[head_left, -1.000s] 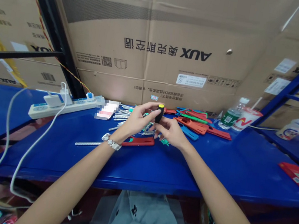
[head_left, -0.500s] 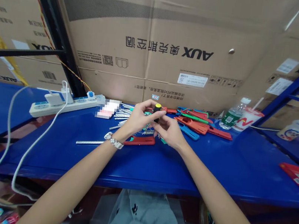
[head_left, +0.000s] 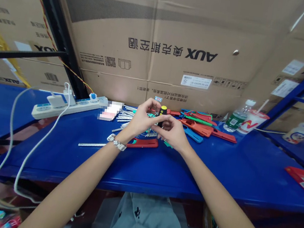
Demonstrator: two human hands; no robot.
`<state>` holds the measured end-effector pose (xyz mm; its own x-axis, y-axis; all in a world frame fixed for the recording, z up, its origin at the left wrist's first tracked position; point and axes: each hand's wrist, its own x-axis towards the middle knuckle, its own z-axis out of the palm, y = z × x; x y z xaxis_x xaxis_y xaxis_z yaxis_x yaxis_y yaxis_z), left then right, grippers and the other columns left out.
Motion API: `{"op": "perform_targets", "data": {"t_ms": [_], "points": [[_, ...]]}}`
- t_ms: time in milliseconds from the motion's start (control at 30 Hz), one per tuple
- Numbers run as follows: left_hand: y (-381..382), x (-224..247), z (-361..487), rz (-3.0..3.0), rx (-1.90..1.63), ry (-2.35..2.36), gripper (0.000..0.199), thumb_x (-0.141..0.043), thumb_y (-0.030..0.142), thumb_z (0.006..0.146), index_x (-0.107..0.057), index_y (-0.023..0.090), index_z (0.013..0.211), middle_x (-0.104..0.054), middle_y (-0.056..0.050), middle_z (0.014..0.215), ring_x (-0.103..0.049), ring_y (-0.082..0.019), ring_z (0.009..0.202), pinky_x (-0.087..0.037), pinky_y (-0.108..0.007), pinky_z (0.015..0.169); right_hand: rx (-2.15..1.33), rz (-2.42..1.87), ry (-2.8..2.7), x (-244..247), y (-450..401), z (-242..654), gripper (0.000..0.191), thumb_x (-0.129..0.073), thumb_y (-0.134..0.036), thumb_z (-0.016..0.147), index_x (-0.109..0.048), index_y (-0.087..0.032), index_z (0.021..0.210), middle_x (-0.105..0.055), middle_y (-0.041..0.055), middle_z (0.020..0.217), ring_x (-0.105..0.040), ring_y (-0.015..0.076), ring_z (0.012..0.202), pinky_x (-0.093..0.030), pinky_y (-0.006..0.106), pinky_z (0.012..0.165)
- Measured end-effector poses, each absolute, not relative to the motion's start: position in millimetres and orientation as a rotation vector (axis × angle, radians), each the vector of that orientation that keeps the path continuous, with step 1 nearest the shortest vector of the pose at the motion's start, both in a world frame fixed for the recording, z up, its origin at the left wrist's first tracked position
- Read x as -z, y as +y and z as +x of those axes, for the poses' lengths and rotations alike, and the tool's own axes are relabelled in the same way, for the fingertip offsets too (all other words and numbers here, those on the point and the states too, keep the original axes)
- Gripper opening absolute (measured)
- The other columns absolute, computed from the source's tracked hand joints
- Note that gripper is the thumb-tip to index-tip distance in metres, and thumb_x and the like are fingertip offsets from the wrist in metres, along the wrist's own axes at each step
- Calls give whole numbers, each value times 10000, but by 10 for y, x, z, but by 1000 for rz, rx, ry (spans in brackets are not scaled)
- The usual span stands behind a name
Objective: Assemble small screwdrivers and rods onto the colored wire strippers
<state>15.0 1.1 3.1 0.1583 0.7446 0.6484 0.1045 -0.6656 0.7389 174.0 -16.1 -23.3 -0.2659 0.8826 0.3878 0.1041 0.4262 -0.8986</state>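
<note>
My left hand (head_left: 143, 119) is curled around a short screwdriver (head_left: 163, 110) with a black handle and yellow top, its thumb lying across the front. The screwdriver stands about upright, its tip hidden. From the other side, the fingers of my right hand (head_left: 174, 133) close on its lower part; whatever is beneath them is mostly covered. Close under my hands lie a red lighter casing (head_left: 144, 143) and a bit of green plastic (head_left: 168, 144). Behind my left wrist a thin metal tube (head_left: 91, 145) rests on the blue table (head_left: 154, 171).
Several metal tubes (head_left: 125, 118) lie left of my hands. Red, blue and green casings (head_left: 199, 128) are heaped to the right. Further out are a water bottle (head_left: 237, 117), a paper cup (head_left: 250, 123), a red packet (head_left: 303, 180) and a power strip (head_left: 55, 111). A large carton (head_left: 165, 24) stands behind.
The screwdriver handle has shifted slightly right, away from my left fingertips. My right fingers have risen a little and overlap its lower handle. The view has moved slightly.
</note>
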Motion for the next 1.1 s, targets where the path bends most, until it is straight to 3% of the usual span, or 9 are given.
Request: {"op": "perform_targets", "data": {"t_ms": [67, 167, 300, 500, 600, 700, 800, 933, 1100], "points": [[-6, -42, 162, 1913, -1552, 818, 334, -837, 372, 748, -632, 206, 953, -673, -53, 963, -624, -173, 891, -518, -320, 816, -995, -882, -1617, 260, -148, 1724, 412, -829, -528, 727, -573, -230, 848, -635, -22, 627, -618, 154, 501, -481, 272, 434], [-47, -80, 107, 1960, -1359, 724, 313, -726, 444, 853, -654, 209, 1048, -685, -87, 1060, -635, -188, 900, -523, -316, 771, -1087, -853, -1698, 216, -153, 1762, 417, -783, -576, 762, -602, -218, 875, -711, 26, 754, -662, 171, 568, -504, 277, 437], [-38, -83, 51, 1972, -1260, 690, 294, -705, 459, 865, -659, 202, 999, -691, -71, 951, -635, -182, 810, -521, -319, 708, -1160, -821, -1799, 161, -179, 1795, 401, -720, -579, 823, -635, -205, 942, -747, 57, 890, -673, 160, 584, -519, 274, 452], [1, -40, 137, 1921, -1535, 858, 352, -861, 358, 709, -580, 219, 869, -647, -26, 882, -612, -170, 829, -508, -337, 786, -998, -855, -1644, 276, -145, 1728, 374, -821, -494, 747, -592, -222, 862, -641, -12, 635, -625, 164, 511, -497, 284, 450], [-34, -81, 82, 1972, -1434, 758, 301, -770, 403, 810, -645, 225, 1017, -683, -70, 1034, -637, -204, 954, -515, -351, 823, -1069, -832, -1725, 242, -151, 1781, 379, -769, -538, 790, -597, -210, 870, -699, 25, 743, -658, 169, 554, -497, 276, 446], [-46, -103, 16, 1984, -1245, 646, 266, -676, 414, 893, -682, 226, 1082, -708, -79, 1044, -661, -206, 917, -529, -346, 784, -1148, -807, -1833, 178, -179, 1830, 378, -699, -558, 845, -614, -200, 930, -740, 56, 885, -679, 156, 590, -505, 261, 462], [-17, -69, 39, 1945, -1354, 702, 247, -769, 364, 818, -679, 209, 987, -700, -62, 956, -653, -186, 857, -527, -328, 761, -1095, -833, -1792, 191, -192, 1796, 369, -725, -527, 834, -615, -210, 987, -735, 42, 853, -667, 152, 572, -497, 260, 466], [-3, -32, 113, 1913, -1548, 813, 354, -859, 327, 716, -629, 202, 954, -668, -51, 957, -631, -178, 890, -516, -320, 798, -969, -845, -1651, 267, -171, 1723, 362, -800, -489, 775, -579, -223, 879, -654, -12, 676, -619, 147, 514, -474, 262, 461], [-35, -76, 37, 1997, -1304, 673, 329, -681, 429, 894, -663, 199, 1128, -698, -100, 1084, -642, -220, 983, -525, -358, 831, -1019, -796, -1836, 209, -169, 1806, 371, -672, -565, 866, -601, -201, 884, -714, 47, 846, -655, 152, 595, -502, 269, 498]]}}
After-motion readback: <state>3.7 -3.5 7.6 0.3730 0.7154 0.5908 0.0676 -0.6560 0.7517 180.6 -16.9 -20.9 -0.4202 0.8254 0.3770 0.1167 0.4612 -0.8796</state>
